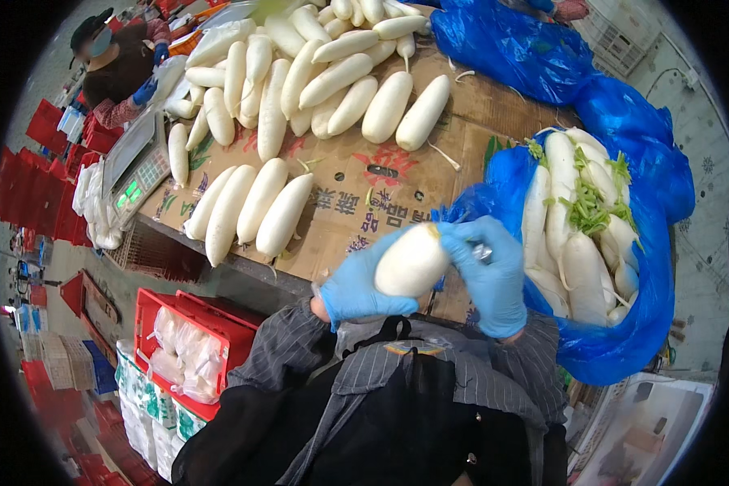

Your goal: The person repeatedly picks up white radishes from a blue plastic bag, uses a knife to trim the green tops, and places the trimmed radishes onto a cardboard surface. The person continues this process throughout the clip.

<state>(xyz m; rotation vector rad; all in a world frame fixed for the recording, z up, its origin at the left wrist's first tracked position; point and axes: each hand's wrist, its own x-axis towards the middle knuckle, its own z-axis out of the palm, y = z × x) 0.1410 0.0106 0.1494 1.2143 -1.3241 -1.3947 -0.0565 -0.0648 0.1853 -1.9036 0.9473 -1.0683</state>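
A white daikon radish (414, 258) lies in my left hand (355, 279), which wears a blue glove and wraps round its lower side. My right hand (491, 273), gloved in blue too, is at the yellowish crown end. A small shiny metal piece (481, 252) shows between its fingers; most of it is hidden, so I cannot tell which tool it is. Several trimmed daikons (252, 209) lie in a row to the left on the cardboard-covered table (346, 234). To the right, a blue plastic bag (650, 334) stands open, holding daikons with green leaf stubs (589, 209).
A heap of daikons (334, 79) covers the table's far side. At the left edge sits a digital scale (136, 161), with a co-worker (118, 67) behind it. A red crate (182, 358) of bagged goods stands below. More blue plastic (516, 51) lies at the far right.
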